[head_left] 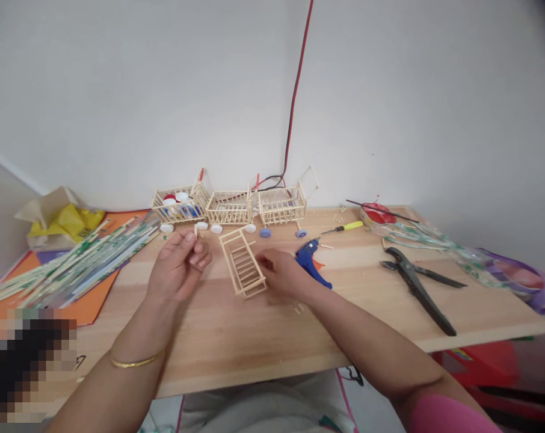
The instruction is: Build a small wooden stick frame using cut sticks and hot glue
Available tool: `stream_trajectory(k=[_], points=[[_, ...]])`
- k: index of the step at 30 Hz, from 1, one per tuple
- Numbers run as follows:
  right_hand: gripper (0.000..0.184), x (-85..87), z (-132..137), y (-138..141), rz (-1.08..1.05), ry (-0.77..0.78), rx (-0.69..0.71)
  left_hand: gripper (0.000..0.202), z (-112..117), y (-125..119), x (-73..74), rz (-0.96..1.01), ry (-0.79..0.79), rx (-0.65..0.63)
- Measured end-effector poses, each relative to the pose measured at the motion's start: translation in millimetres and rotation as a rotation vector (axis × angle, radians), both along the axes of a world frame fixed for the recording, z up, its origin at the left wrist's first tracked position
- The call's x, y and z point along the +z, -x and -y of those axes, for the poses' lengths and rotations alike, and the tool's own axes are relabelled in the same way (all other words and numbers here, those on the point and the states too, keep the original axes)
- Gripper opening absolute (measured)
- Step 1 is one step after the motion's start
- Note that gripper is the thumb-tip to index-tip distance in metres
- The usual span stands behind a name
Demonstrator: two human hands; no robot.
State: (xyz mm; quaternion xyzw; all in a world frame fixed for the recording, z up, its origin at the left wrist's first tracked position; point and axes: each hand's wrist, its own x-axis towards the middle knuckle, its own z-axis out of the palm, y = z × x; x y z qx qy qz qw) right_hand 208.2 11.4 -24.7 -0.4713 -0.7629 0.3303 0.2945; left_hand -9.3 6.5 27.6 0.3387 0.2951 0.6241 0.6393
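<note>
Pinched upright between the thumb and fingertips of my left hand [178,261] is a short wooden stick [195,230]. My right hand [282,273] grips a small openwork frame of thin wooden sticks [242,264] by its right side, with some fingers hidden behind it. The frame is tilted, and slats run across its inside. Close to my right hand lies a blue hot glue gun [309,260]. Behind both hands stand three stick carts on wheels: the left cart [182,207] holds coloured bottle caps, then come the middle cart [230,209] and the right cart [281,207].
Wrapped wooden sticks [80,261] lie on an orange sheet [101,300] at the left, near a yellow bag [69,222]. A yellow-handled screwdriver [349,227], large pliers [419,288] and a red tape roll [377,213] are on the right. A cable [295,96] hangs down the wall.
</note>
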Motion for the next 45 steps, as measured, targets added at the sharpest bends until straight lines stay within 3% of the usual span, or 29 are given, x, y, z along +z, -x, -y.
stream_trajectory(k=[3,6,8,10,13,15,17,19,22,25,28,31,33,37,42,45], points=[[0.016,14.7,-0.1,-6.0,0.021,-0.141,-0.047,0.016,4.2,-2.0,0.6,-0.062,-0.03,-0.001],[0.016,34.2,5.7,-9.6,-0.112,-0.301,-0.194,0.013,12.9,-7.3,-1.6,-0.164,-0.084,0.036],[0.015,45.7,13.6,-9.9,-0.202,-0.42,-0.219,0.011,21.8,-12.6,-4.2,-0.319,-0.159,0.104],[0.018,52.7,22.5,-8.4,-0.234,-0.482,-0.128,0.009,31.8,-18.0,-6.8,-0.587,-0.248,0.184],[0.028,54.7,32.3,-3.1,-0.197,-0.483,0.118,0.008,43.5,-24.7,-9.8,-0.942,-0.444,0.22],[0.019,54.2,35.0,0.0,-0.181,-0.47,0.22,0.009,47.0,-27.0,-11.0,-1.029,-0.577,0.196],[0.011,55.8,34.4,-0.2,-0.162,-0.481,0.226,0.01,47.4,-26.9,-11.7,-1.043,-0.603,0.175],[0.009,60.3,30.4,-6.8,-0.111,-0.537,0.098,0.011,45.4,-24.0,-11.5,-1.004,-0.533,0.198],[0.008,68.9,17.6,-32.4,-0.01,-0.694,-0.281,0.012,39.3,-15.7,-8.5,-0.933,-0.413,0.219],[0.014,73.5,-0.1,-71.8,0.072,-0.822,-0.614,0.019,30.5,-6.6,-4.1,-0.95,-0.371,0.103],[0.015,73.3,-14.0,-106.1,0.18,-0.861,-0.775,0.024,22.8,-1.5,-1.8,-1.022,-0.367,-0.101],[0.015,73.2,-17.0,-114.9,0.173,-0.882,-0.817,0.033,19.4,-2.7,-3.7,-1.148,-0.364,-0.299],[0.016,74.1,-13.1,-105.1,0.118,-0.855,-0.738,0.036,19.4,-6.0,-6.6,-1.284,-0.411,-0.326],[0.013,74.6,-0.3,-71.7,0.049,-0.707,-0.368,0.036,21.1,-12.1,-11.5,-1.456,-0.588,-0.348],[0.022,71.3,12.7,-43.8,0.022,-0.514,0.101,0.018,22.1,-13.9,-11.4,-1.437,-0.735,-0.347],[0.035,68.6,18.4,-32.1,0.032,-0.537,0.331,0.016,21.6,-14.0,-11.2,-1.393,-0.787,-0.378]])
